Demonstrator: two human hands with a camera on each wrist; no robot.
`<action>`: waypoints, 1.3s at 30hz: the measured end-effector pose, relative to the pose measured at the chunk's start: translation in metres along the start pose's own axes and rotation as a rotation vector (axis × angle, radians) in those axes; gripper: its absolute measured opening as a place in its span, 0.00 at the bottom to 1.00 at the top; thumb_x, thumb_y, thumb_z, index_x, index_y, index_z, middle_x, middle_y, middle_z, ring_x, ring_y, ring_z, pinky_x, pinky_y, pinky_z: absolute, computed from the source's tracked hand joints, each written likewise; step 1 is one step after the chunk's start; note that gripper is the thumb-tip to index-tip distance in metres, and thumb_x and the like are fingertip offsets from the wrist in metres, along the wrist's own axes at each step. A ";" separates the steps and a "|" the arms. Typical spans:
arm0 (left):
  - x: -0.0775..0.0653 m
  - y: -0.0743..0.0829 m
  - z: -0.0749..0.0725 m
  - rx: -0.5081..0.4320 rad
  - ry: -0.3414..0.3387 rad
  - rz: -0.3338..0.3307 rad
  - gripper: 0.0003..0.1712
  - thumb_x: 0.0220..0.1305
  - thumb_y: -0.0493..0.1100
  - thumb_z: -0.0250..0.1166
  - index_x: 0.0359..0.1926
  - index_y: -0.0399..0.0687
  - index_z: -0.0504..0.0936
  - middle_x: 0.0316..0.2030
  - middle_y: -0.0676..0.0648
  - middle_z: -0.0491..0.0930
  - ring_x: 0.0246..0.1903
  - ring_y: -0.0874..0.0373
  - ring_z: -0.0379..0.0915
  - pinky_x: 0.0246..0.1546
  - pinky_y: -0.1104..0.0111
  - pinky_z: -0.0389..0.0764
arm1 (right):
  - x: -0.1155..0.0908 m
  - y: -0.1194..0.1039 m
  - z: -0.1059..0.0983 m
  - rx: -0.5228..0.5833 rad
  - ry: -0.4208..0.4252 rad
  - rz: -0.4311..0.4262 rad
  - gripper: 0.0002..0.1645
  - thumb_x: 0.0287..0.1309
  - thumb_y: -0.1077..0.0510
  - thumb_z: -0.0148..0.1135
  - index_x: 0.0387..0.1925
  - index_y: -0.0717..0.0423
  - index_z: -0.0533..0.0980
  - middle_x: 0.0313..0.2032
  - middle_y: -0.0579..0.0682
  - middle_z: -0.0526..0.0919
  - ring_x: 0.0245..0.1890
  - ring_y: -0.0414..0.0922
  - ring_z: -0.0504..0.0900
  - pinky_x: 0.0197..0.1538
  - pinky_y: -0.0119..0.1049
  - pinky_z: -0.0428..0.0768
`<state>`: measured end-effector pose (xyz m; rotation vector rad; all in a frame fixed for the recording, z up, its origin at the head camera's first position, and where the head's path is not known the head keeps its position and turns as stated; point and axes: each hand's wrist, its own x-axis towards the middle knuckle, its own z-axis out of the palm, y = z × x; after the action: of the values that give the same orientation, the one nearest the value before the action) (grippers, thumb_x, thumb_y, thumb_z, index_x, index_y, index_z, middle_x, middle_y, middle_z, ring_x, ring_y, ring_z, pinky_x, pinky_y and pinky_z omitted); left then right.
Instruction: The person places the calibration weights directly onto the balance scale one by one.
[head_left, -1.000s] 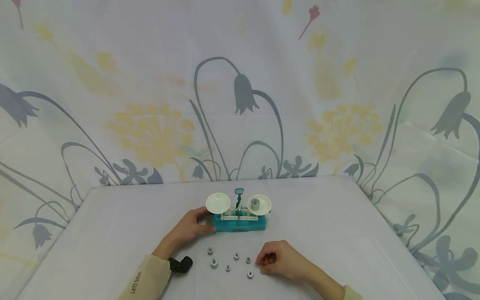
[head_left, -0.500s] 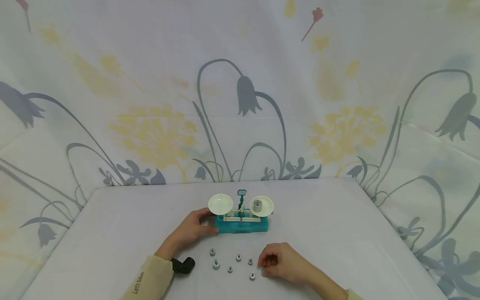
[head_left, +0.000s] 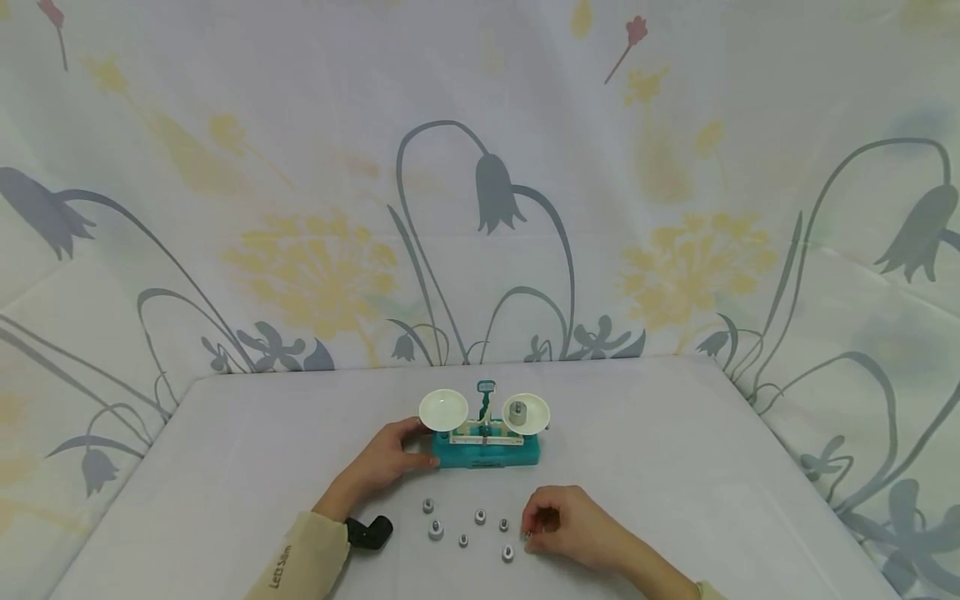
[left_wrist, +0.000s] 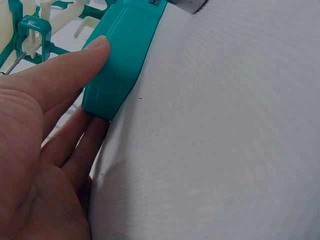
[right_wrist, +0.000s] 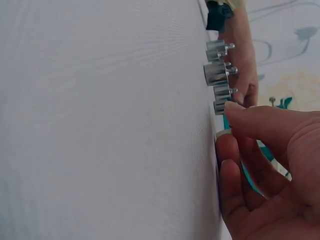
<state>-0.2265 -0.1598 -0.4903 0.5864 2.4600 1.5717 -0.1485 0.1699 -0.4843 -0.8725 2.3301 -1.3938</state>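
Note:
At the left end of the teal balance scale [head_left: 486,455], my left hand [head_left: 382,458] grips the base. The thumb [left_wrist: 90,55] lies along the front face, and the other fingers reach behind the end. On the scale's right pan [head_left: 536,413] stands a larger metal weight [head_left: 517,412]; the left pan [head_left: 444,410] holds nothing. Down on the table in front, my right hand [head_left: 566,525] pinches a small metal weight [head_left: 528,534] between thumb and fingertips, which mostly cover it. Other knobbed weights [right_wrist: 217,74] stand upright just left of those fingertips.
Several weights, among them a wider one [head_left: 436,530] and a nearer one [head_left: 507,553], stand spread on the white-covered table [head_left: 675,450]. A black wrist device [head_left: 370,532] sits at the left cuff. Behind rises a flower-printed cloth [head_left: 337,167].
The scene has shifted slightly right and down in the head view. Both hands keep about the same places, the left at the scale's base, the right at the small weight.

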 end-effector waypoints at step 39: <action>0.002 0.000 0.001 0.032 0.015 -0.009 0.31 0.56 0.35 0.73 0.60 0.34 0.76 0.58 0.38 0.77 0.64 0.38 0.66 0.66 0.43 0.61 | 0.000 -0.013 -0.021 0.008 0.099 0.024 0.09 0.53 0.67 0.72 0.36 0.54 0.83 0.35 0.43 0.84 0.36 0.38 0.81 0.42 0.32 0.81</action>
<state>-0.2277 -0.1580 -0.4907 0.5698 2.5002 1.5415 -0.1549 0.1792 -0.4626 -0.7873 2.3978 -1.4665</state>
